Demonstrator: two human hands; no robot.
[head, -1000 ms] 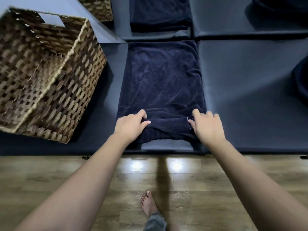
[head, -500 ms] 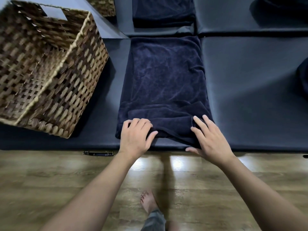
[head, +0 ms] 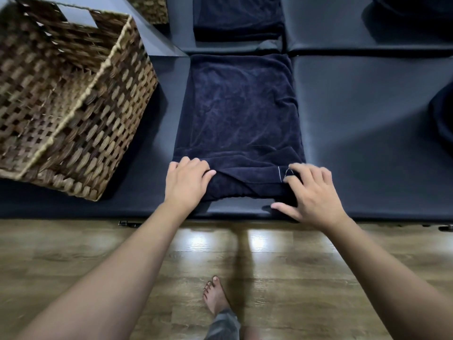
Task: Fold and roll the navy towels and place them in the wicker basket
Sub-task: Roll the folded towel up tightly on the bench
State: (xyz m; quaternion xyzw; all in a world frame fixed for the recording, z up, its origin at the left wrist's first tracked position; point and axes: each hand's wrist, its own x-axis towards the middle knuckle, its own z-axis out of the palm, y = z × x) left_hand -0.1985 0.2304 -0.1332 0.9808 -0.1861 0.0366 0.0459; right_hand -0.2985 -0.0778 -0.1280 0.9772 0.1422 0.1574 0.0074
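Both hands, left hand (head: 186, 180) and right hand (head: 312, 192), are gripping the navy towel's (head: 241, 114) rolled near edge at 6 o'clock, curled fingers keeping it tight; wicker basket (head: 81, 99) is waiting at 9 o'clock.

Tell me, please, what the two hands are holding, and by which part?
The navy towel, at its near rolled-up end: the left hand lies on the left corner of the roll and the right hand on the right corner.

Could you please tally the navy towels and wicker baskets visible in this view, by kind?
Navy towels: 2, one under both hands, one folded farther back.
Wicker baskets: 2, a large near one, one partly visible behind.
Total: 4.
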